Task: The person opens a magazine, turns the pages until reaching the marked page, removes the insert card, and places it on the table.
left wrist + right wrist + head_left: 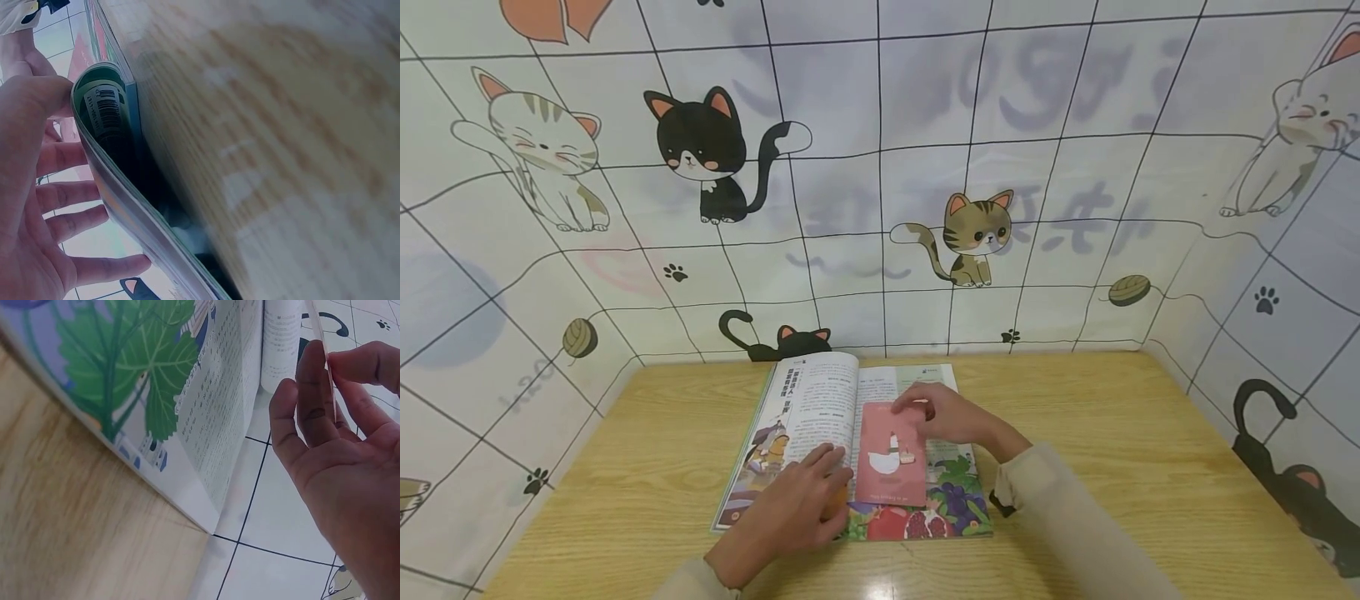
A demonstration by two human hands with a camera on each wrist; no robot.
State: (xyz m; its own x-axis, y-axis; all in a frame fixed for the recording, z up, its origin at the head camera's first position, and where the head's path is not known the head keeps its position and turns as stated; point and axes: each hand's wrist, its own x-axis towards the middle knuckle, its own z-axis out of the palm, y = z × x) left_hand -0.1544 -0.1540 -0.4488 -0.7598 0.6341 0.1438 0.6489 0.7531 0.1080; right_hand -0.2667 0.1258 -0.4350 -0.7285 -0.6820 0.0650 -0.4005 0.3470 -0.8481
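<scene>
An open magazine (pixel 820 400) lies on the table, its left pages bulging up near the spine. My left hand (pixel 797 504) rests on the lower part of these left pages; in the left wrist view its fingers (pixel 69 194) spread fairly straight against the curved paper. A pink card (pixel 872 425) with a white drawing lies over the right page in the head view. Its upper right edge is pinched between thumb and fingers of my right hand (pixel 951 414). From the right wrist view, the card (pixel 320 331) appears edge-on, held above the printed page (pixel 219 394).
The wooden table (pixel 1090 417) extends on both sides of the magazine. A white cloth wall (pixel 842 208) with a grid and cartoon cats encloses the back and sides. Fruit pictures (pixel 925 523) run along the magazine's lower right edge.
</scene>
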